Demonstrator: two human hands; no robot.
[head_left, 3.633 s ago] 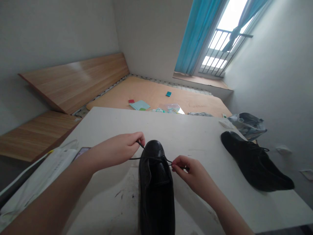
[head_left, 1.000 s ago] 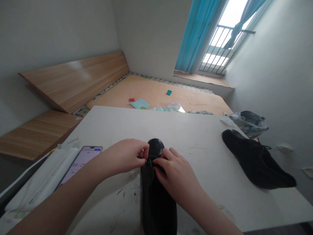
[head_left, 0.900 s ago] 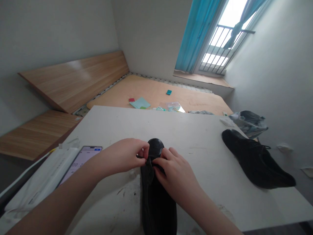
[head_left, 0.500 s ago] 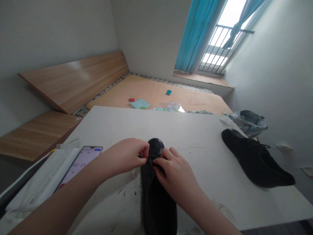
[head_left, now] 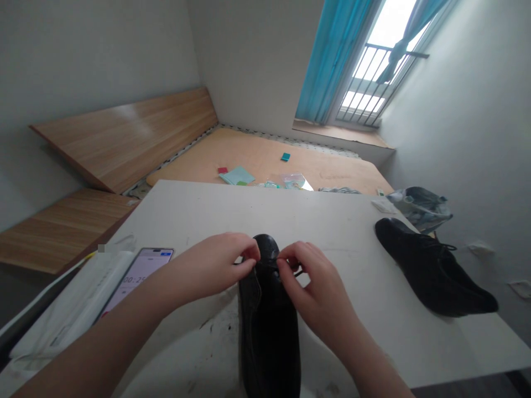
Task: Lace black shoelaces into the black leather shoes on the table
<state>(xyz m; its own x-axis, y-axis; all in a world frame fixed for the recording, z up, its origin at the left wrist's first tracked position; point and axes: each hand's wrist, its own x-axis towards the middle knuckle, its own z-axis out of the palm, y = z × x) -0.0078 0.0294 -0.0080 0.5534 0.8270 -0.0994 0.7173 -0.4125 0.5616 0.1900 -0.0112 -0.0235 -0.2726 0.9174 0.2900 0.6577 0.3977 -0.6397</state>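
A black leather shoe (head_left: 269, 326) lies lengthwise on the white table (head_left: 315, 221), toe pointing away from me. My left hand (head_left: 215, 270) pinches the black lace at the shoe's left side, near the toe. My right hand (head_left: 309, 282) pinches the lace (head_left: 297, 272) on the right side, fingers curled; a small loop of lace shows under its thumb. Both hands sit over the front of the shoe, a little apart.
A second black laced shoe (head_left: 431, 271) lies at the table's right. A phone (head_left: 139, 272) showing a timer rests on white bags at the left. A grey plastic bag (head_left: 421, 205) sits at the far right corner. Beyond the table is a bare wooden bed board with small items.
From pulling the lace ends wide apart, both hands came together over the shoe front. In the last half second my right hand lifted and shifted right, away from the left.
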